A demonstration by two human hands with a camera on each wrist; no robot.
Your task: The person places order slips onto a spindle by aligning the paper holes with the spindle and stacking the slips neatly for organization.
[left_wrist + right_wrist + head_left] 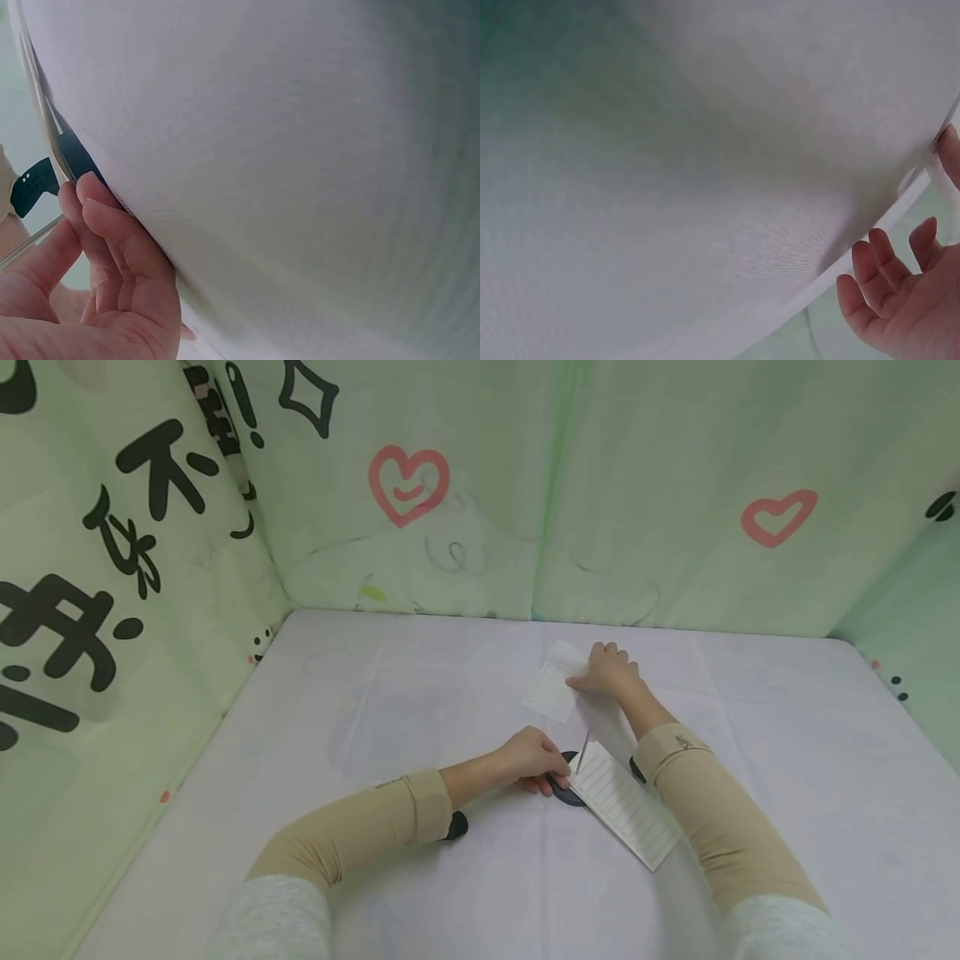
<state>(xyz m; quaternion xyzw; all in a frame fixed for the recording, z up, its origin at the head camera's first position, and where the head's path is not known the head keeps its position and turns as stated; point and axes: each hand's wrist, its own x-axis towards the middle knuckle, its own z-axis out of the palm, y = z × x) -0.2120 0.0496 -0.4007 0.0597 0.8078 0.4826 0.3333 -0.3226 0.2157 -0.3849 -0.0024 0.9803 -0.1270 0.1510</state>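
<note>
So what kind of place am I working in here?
Probably a padded play corner or makeshift booth: green cushioned walls printed with hearts, a white sheet as work surface, paper by the hands.

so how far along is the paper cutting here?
Done: one small piece of paper lies apart, right hand resting on it. In hand: left hand holds the scissors at the lined sheet. Left: most of that sheet looks uncut.
</note>
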